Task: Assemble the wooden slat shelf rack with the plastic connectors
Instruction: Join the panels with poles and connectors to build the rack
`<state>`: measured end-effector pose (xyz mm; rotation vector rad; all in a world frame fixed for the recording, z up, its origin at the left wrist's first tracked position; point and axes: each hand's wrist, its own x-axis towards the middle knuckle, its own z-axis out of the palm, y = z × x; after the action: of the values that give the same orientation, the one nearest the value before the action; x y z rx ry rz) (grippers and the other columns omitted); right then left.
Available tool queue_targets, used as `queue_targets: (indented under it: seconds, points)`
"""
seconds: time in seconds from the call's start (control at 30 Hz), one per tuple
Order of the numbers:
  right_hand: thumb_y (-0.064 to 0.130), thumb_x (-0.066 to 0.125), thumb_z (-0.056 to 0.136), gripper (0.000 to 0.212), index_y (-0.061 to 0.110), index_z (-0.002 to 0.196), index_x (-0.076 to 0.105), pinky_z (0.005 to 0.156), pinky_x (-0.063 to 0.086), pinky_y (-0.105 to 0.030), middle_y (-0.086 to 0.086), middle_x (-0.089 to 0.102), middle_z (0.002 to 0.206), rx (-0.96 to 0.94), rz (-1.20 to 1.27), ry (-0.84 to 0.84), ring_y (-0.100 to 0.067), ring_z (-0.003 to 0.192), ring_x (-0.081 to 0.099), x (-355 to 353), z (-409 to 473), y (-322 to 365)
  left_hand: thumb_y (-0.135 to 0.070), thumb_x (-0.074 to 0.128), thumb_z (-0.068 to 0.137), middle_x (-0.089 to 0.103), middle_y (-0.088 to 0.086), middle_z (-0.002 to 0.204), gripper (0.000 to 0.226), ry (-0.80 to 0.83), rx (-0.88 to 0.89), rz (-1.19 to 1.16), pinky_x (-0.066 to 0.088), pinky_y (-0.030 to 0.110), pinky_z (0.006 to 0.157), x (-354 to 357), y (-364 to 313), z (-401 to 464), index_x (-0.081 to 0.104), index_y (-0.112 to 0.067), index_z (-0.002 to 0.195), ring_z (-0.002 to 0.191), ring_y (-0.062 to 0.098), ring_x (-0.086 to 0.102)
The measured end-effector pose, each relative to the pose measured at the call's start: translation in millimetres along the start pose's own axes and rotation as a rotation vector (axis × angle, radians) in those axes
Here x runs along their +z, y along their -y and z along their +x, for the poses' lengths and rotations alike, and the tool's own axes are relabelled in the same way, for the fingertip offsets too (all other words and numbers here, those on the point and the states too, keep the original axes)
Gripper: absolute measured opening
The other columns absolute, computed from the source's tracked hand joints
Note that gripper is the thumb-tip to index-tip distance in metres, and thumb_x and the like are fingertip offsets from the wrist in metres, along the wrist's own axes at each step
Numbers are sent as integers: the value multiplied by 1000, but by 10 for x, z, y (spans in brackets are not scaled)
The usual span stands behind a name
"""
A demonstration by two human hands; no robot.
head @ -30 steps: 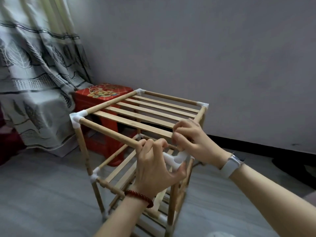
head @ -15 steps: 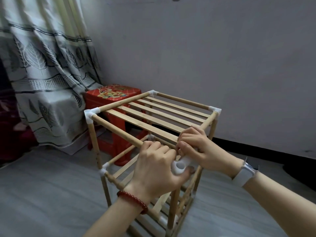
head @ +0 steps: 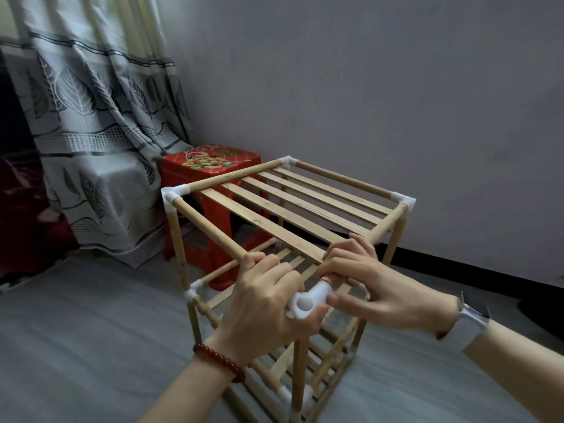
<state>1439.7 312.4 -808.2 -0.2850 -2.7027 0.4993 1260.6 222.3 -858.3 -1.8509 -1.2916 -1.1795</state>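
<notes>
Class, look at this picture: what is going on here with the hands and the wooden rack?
A person is putting together a wooden rack standing on the floor. The left hand grips the front top rod and the right hand grips the side rod, both at the near top corner, where a white plastic connector sits with an open socket facing up. The other three top corners already have connectors.
</notes>
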Motion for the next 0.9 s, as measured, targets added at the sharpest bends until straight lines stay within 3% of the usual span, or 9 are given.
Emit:
queue_targets:
  seconds: [0.27, 0.4, 0.5, 0.57, 0.67, 0.8, 0.9]
  points:
    - [63, 36, 88, 32, 37, 101, 51, 113, 3, -46, 18, 53, 93, -34, -21, -129, 2, 114, 39, 211, -3, 50, -62, 37, 89, 45, 0, 57, 61, -39, -23, -53, 31, 22, 73, -46, 35, -59, 50, -11, 57, 64, 11, 38]
    - [55, 37, 92, 31, 34, 110, 51, 113, 10, -48, 16, 56, 99, -54, -27, -151, 0, 114, 43, 230, -10, 47, -61, 40, 89, 46, -1, 57, 59, -49, -20, -56, 32, 23, 72, -1, 43, -26, 51, -12, 59, 65, 10, 39]
    - [46, 38, 95, 38, 23, 121, 53, 109, 26, -37, 10, 58, 101, -32, 68, -167, -5, 107, 51, 155, -44, 23, -60, 40, 89, 48, -2, 58, 57, -38, -16, -47, 36, 27, 71, 36, 71, 9, 52, -12, 60, 63, 12, 42]
    - [38, 37, 96, 35, 16, 110, 61, 96, 42, -35, 7, 58, 104, -33, 48, -321, -11, 104, 54, 157, -59, -33, -59, 39, 90, 47, -2, 56, 59, -51, -17, -37, 37, 30, 68, 62, 86, 24, 52, -12, 57, 59, 14, 44]
    - [32, 37, 94, 36, 10, 90, 64, 88, 45, -40, 4, 54, 99, 99, -143, -562, -16, 97, 52, 144, 19, -250, -55, 39, 90, 44, 0, 50, 60, -115, -19, -19, 37, 31, 64, 102, 70, 40, 49, -11, 51, 53, 17, 42]
    - [39, 22, 88, 50, 14, 63, 57, 74, 34, -30, 4, 50, 66, 330, -161, -523, -12, 79, 43, 43, 197, -440, -51, 36, 91, 41, 0, 45, 60, -176, -11, -14, 35, 29, 63, 129, 47, 57, 46, -12, 46, 49, 15, 38]
    - [38, 22, 87, 45, 24, 52, 47, 70, 31, -27, 8, 39, 62, 340, -97, -601, -18, 73, 43, 95, 230, -500, -50, 34, 91, 38, -1, 43, 60, -193, -2, -21, 32, 27, 62, 160, 37, 62, 44, -12, 45, 47, 13, 34]
